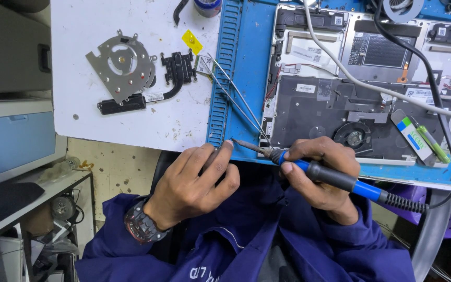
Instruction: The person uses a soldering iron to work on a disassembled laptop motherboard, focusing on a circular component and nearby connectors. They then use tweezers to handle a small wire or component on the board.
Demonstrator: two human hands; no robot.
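l hand (pixel 197 180) curled, fingers pinched at tips; r hand (pixel 317 167) clenched in pen-like grip, wrists close together.

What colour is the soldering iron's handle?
Blue with black grip sections, on the soldering iron in the right hand; head view.

White worktable (pixel 131 120) sitting over stained cream floor (pixel 116 167); grey-blue cabinet (pixel 11 141) standing left, cluttered shelf (pixel 32 203) hanging below; even light falling overhead.
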